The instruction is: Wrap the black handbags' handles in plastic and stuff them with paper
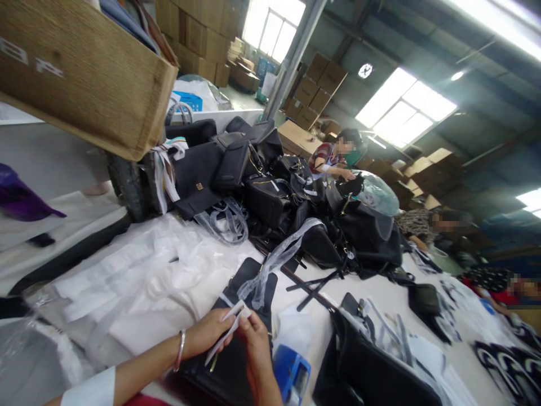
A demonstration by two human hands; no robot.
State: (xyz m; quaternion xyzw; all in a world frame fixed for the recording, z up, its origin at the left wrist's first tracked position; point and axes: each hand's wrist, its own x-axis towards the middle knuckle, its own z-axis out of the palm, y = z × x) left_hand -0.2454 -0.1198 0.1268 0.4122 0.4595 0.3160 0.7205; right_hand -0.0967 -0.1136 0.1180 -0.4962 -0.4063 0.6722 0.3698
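Pinched grip: left hand, right hand on white strip; black bags heaped on table; cartons behind.

The pile of bags is lying on the desk. A cardboard box is standing left of the pile, and plastic sheets are lying before it. Nearer still, the left hand and right hand are pinching a paper strip. A person is sitting behind the pile.
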